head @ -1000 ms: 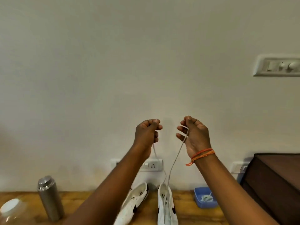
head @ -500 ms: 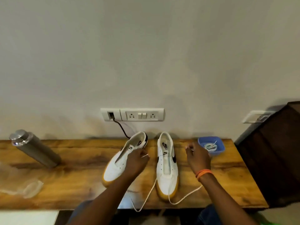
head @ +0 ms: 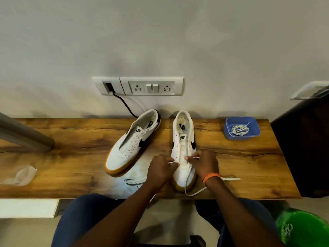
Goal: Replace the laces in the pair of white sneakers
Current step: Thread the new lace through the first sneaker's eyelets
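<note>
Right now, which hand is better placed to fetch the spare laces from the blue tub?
Probably the right hand: the blue tub sits on its side of the sneaker; the left hand would have to cross over.

— What's the tabletop (head: 71,148) made of?

— Wood, with a strong dark grain and a soft sheen near my hands. The sneaker (head: 184,139) I'm working on looks like smooth white leather with a rubbery tan sole; the other sneaker (head: 131,145) is the same.

— And the lace?

— The lace (head: 194,192) is flat white woven cloth. The tub (head: 229,136) at the right is matt blue plastic. The flask (head: 23,136) at the left edge is brushed metal, and the bucket (head: 306,227) at lower right is glossy green plastic.
</note>
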A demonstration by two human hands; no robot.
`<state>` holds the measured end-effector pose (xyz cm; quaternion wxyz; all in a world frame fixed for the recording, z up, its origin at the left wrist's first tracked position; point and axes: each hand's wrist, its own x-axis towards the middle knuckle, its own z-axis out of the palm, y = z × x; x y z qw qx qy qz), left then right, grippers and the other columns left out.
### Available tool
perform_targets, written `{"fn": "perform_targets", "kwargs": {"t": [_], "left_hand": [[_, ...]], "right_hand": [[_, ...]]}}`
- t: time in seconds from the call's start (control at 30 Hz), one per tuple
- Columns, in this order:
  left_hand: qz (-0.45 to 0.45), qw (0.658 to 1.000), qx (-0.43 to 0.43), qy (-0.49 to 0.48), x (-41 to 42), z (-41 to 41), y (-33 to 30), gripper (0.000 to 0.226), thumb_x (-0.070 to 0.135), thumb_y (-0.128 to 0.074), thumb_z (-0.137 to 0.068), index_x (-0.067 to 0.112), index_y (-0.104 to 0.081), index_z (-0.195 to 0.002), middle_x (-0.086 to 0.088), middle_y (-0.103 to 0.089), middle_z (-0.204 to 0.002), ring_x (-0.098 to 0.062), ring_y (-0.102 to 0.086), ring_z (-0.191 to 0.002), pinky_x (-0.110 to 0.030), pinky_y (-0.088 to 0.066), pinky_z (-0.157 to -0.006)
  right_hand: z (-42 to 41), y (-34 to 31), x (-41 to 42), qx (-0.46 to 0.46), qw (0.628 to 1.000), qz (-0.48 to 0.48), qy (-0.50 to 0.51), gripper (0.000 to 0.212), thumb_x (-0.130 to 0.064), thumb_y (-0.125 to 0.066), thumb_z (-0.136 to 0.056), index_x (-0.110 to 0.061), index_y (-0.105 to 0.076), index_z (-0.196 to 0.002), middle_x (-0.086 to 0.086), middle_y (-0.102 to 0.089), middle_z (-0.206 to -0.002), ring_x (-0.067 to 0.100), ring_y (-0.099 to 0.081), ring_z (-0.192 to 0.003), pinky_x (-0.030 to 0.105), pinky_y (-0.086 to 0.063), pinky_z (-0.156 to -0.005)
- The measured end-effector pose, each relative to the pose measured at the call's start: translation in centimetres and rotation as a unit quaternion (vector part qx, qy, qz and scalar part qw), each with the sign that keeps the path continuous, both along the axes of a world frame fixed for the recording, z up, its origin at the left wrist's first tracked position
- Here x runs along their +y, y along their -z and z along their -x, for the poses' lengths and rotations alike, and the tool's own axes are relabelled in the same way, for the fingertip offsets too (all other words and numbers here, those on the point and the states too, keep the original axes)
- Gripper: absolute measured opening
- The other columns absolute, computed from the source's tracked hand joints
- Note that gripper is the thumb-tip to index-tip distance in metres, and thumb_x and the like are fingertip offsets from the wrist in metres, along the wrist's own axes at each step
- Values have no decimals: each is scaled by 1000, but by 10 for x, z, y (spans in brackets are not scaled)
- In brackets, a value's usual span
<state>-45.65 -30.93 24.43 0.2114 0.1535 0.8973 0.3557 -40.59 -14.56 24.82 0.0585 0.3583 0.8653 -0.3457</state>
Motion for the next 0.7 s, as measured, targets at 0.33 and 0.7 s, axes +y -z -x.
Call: {"fn": "perform_targets", "kwargs": {"t": [0.33, 0.7], "left_hand": [[23, 999, 22, 14, -11, 11, -3, 32, 25, -65, -78, 14, -51, -52, 2, -51, -52, -9, -45, -50, -26, -30, -50], [-63, 996, -53, -31, -27, 27, -15, 14, 16, -56, -95, 11, -68, -89, -3, -65, -80, -15, -59, -73, -36, -52, -72]], "right_hand": [[-1, -2, -4, 9, 997, -47, -54, 19, -35, -72, -85, -18, -76, -79, 2, -74, -82, 21, -68, -81, 32, -54, -77], [-8, -20, 1, 84, 993, 75, 39, 18, -6, -60, -88, -8, -76, -81, -1, -69, -74, 12, -62, -72, 22, -42, -71]]}}
